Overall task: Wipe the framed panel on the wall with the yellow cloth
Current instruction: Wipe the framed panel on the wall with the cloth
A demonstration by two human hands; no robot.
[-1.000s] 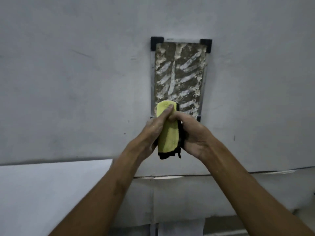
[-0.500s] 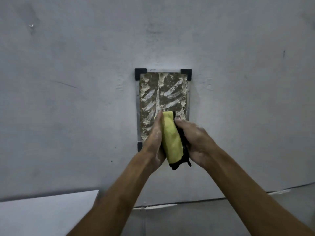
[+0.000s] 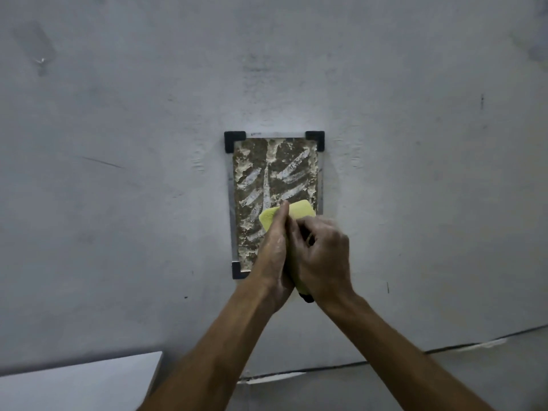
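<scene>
Since the earlier frame, climbing higher up the framed panel (image 3: 274, 185) at the middle of the frame. Both pressing close together now, left hand (image 3: 274, 256) and right hand (image 3: 321, 259) squeezing the yellow cloth (image 3: 299, 211) between them. Peeking out above the fingers, touching the dirty lower half. Likely just starting the wiping step. Next, probably needing a firm push and rubbing across the crusty brown parts.

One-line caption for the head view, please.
Both hands, left and right, hold a yellow cloth against the smeared framed panel.
</scene>
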